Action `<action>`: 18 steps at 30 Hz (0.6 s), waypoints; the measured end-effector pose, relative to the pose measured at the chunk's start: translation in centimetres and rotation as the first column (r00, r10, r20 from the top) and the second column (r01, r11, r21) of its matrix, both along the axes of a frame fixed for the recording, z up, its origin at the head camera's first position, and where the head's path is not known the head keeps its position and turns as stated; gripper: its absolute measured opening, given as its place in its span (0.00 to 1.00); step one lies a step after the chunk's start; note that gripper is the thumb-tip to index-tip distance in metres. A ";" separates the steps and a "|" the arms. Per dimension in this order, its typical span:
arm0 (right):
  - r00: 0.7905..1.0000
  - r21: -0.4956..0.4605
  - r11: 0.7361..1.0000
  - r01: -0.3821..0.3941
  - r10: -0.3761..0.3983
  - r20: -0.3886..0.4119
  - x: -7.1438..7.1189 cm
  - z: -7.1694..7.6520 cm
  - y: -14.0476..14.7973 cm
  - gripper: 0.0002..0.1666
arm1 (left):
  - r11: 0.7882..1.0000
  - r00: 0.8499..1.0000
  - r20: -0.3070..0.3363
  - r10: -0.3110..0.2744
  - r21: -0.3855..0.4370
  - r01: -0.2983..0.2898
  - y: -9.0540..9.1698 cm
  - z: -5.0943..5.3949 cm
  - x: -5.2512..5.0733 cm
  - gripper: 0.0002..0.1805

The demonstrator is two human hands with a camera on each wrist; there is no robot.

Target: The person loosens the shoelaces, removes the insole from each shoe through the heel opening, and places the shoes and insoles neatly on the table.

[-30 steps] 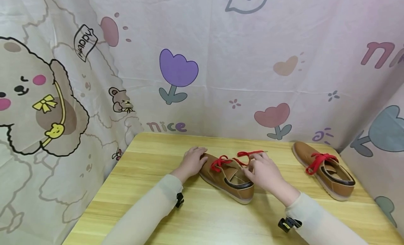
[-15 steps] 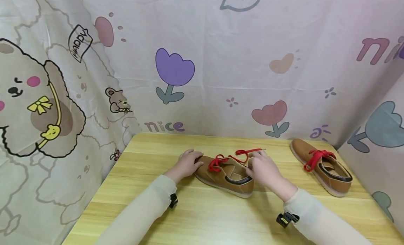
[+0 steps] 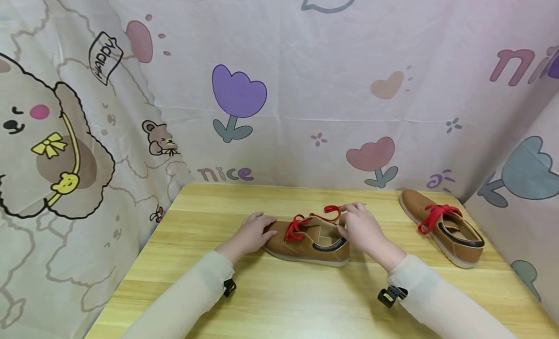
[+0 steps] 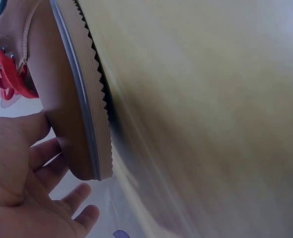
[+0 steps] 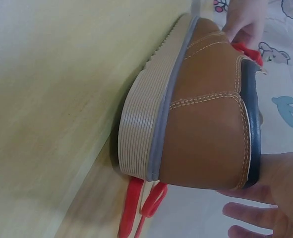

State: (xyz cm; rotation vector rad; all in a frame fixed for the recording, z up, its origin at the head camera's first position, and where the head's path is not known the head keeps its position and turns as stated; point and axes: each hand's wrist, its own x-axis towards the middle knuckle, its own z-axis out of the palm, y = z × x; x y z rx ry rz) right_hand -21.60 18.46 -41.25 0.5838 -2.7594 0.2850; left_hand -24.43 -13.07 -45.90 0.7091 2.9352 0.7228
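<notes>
- Shoe [image 3: 301, 246] stands upright on the middle of the table [image 3: 284, 300].
- Left hand [image 3: 251, 234] pinches its toe, two outer fingers free.
- Right hand [image 3: 362, 227] pinches the heel rim, hiding it partly.
- Red lace [image 3: 333, 209] lies loose toward the table's back edge, partly behind that hand.
- Other shoe [image 3: 454, 246]: table's right side.
- Curtain [image 3: 297, 149] hangs behind the table.

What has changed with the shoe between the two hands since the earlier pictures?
The middle shoe turned: its heel swung to the far side and its toe came slightly nearer, so it lies almost straight across the table. The left hand stayed at the toe, the right hand at the heel. The other shoe stayed in place.
</notes>
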 end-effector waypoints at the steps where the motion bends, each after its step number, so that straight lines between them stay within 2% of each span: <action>1: 1.000 -0.001 1.000 -0.003 0.003 -0.003 -0.1 0.0 0.0 0.13 | 1.000 1.000 -0.002 0.001 -0.002 -0.001 -0.1 0.0 0.2 0.24; 11: 1.000 0.008 1.000 -0.009 0.009 0.007 -0.7 -0.2 -0.1 0.10 | 1.000 0.999 -0.051 0.009 -0.015 -0.010 -0.3 0.0 1.4 0.25; 18: 0.999 0.003 0.999 -0.032 0.032 -0.032 -0.7 -0.2 -0.2 0.07 | 1.000 0.999 -0.048 0.005 0.001 -0.005 -0.5 -0.1 1.6 0.24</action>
